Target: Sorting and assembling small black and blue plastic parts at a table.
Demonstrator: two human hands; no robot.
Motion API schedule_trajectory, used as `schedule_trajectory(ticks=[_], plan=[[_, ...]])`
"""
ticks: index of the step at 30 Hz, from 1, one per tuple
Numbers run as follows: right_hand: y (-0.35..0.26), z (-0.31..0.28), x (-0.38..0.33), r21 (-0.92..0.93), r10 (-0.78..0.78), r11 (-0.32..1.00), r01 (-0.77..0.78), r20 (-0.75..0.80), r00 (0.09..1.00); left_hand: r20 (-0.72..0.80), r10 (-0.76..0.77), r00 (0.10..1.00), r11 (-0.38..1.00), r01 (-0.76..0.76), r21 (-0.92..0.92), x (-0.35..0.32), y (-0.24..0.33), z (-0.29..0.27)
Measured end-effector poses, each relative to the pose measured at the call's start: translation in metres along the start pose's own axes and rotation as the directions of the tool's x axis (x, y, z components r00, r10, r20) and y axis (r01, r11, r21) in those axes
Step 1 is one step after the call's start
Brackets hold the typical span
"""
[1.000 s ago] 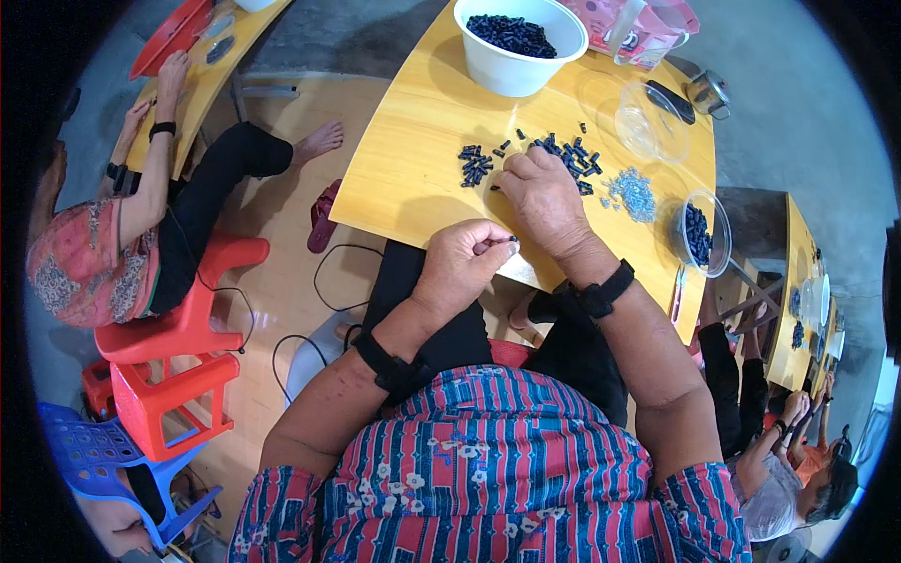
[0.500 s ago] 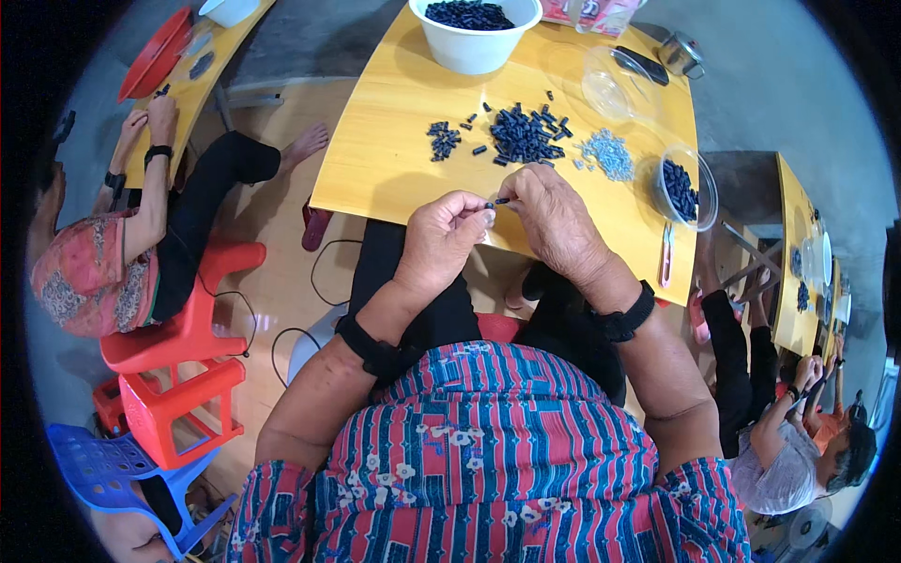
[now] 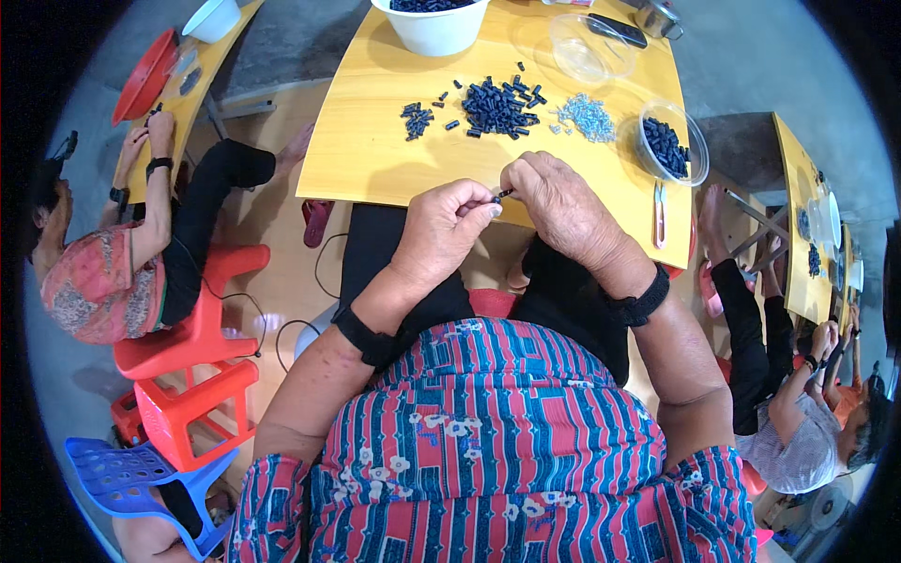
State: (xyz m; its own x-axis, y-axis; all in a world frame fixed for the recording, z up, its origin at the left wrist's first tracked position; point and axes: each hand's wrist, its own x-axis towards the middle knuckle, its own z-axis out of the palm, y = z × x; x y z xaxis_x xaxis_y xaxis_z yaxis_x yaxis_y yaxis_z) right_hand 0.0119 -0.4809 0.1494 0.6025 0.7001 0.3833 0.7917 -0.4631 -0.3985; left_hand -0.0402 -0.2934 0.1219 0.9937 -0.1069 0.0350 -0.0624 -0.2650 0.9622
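Note:
My left hand [image 3: 446, 227] pinches a small black cylindrical piece [image 3: 499, 197] between thumb and forefinger, just off the table's near edge. Bent over the other end of it, my right hand [image 3: 567, 208] has its fingers closed; what its tips grip is mostly hidden. Beyond my hands lies a heap of small black cylinders [image 3: 497, 108], with a smaller cluster of black pieces [image 3: 416, 121] to its left. A pile of small clear pieces [image 3: 588, 118] sits right of the heap. Farther right, a clear round tub [image 3: 696, 155] holds more black cylinders.
Pink-handled tweezers [image 3: 660, 220] lie at the right of the yellow table [image 3: 361, 155]. A white basin [image 3: 436, 33], clear lid [image 3: 577, 47], dark phone [image 3: 617, 31] and metal mug [image 3: 657, 19] stand farther back. Co-workers sit left and right; red stools [image 3: 192, 418] are at left.
The view has shifted, so the table and its things appear higher and a little left. My hands stay together at the small piece, their tips now slightly closer.

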Motion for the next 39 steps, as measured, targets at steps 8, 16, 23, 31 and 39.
schedule_trajectory(ticks=[8,16,23,31,39], plan=[[0.0,0.0,-0.002,-0.046,-0.03,0.998,0.032,0.049,0.998,0.0,0.023,1.0,0.998,-0.023,0.053,-0.002,0.001,0.001],[-0.003,-0.009,0.004,-0.263,-0.199,0.928,0.263,0.245,0.949,0.109,-0.023,0.994,0.978,-0.001,0.21,0.001,0.007,-0.006],[-0.007,-0.011,0.008,-0.259,-0.197,0.928,0.269,0.27,0.942,0.105,-0.102,0.989,0.991,0.092,0.099,0.002,0.005,-0.002],[-0.003,0.011,-0.002,0.579,0.411,0.706,-0.407,0.133,0.902,0.17,-0.171,0.97,0.932,0.216,-0.292,0.004,-0.003,-0.007],[-0.009,0.023,-0.011,0.753,0.57,0.456,-0.475,0.164,0.805,0.163,-0.166,0.972,0.925,0.211,-0.317,0.005,-0.005,-0.009]])
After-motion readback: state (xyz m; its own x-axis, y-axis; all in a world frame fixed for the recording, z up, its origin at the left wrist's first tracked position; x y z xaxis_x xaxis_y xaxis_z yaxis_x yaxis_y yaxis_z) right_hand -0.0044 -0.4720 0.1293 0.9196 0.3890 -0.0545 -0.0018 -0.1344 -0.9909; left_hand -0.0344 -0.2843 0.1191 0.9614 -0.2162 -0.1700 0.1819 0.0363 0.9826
